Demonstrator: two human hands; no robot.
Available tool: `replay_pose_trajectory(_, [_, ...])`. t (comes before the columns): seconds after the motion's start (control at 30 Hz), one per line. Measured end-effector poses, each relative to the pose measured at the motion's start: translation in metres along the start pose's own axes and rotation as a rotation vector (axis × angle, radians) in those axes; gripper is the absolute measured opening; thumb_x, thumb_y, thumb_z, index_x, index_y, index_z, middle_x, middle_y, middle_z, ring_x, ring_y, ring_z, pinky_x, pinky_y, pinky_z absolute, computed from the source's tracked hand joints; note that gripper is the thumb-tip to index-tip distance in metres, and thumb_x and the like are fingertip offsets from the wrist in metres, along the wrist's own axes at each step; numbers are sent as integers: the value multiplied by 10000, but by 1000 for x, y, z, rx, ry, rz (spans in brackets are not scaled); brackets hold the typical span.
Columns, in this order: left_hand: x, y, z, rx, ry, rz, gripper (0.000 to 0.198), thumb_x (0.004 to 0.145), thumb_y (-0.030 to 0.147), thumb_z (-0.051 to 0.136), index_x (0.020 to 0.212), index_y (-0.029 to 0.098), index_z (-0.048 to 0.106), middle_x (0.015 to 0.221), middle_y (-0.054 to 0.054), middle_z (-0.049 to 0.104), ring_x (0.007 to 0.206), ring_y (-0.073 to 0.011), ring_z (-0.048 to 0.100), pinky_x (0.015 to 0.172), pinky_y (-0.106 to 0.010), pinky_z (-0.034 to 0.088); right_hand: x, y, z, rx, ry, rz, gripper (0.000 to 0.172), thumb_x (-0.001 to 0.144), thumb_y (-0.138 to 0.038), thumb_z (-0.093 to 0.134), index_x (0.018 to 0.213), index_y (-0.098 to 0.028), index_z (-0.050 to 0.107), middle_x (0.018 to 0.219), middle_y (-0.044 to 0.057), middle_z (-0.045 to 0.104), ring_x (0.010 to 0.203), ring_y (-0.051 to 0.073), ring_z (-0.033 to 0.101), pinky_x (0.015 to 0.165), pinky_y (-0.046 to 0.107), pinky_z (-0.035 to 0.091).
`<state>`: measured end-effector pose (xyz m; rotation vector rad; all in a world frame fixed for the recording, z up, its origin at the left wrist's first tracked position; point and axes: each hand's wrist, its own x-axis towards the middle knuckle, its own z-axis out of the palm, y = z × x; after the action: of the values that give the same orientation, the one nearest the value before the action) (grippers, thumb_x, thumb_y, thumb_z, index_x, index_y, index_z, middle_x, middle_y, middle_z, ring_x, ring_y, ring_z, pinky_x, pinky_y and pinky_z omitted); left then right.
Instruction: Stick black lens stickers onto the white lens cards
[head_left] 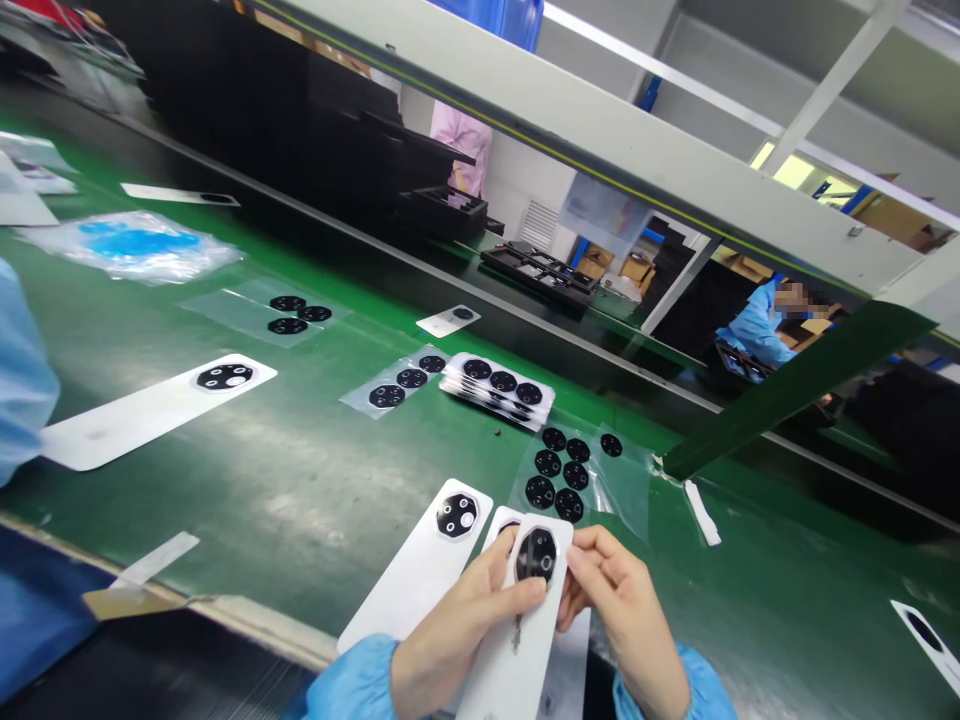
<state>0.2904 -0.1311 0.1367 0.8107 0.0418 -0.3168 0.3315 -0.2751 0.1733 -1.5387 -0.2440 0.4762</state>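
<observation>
A white phone back panel (517,675) with a black round camera disc (536,556) near its top is held tilted up at the bench's front edge. My left hand (465,625) grips it from the left, thumb lying across the front just under the disc. On the other side, my right hand (619,600) is closed at the panel's upper right edge, thumb and fingers pinching there. Behind the held panel another white panel partly shows. Left of it lies a phone back panel (416,570) with its own black disc. Clear film bearing several black discs (548,463) lies just beyond my hands.
On the green bench (300,450) stands a stack of white cards with black discs (495,390). Further left are disc sheets (397,385), another panel (150,415) and a plastic bag (135,245). A green slanted post (795,390) rises at right. A neighbour's blue sleeve (22,380) shows left.
</observation>
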Motion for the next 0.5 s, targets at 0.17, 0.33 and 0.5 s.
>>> replay_pose_trajectory(0.17, [2,2,4,-74,-83,23,342,708,324,733,948,158,553,722,-14,586,635,-123,526,565,-212,369,-1,-2,0,-7,3,-26,314,836,-461,614,817,-158,534,525,-12,615,410,109,578,422,211,467])
replay_pose_trajectory(0.33, [0,5,7,-76,-114,27,237,740,277,687,896,131,584,704,-25,575,623,-117,489,581,-220,369,-2,-5,1,2,-2,-31,312,847,-461,600,817,-159,528,517,-12,615,414,113,583,424,214,471])
replay_pose_trajectory(0.5, [1,7,8,-109,-110,0,222,740,261,671,896,113,617,708,-38,574,660,-134,504,653,-250,402,-1,-9,3,14,-1,-3,346,828,-492,609,805,-159,516,504,-14,613,394,98,570,431,200,477])
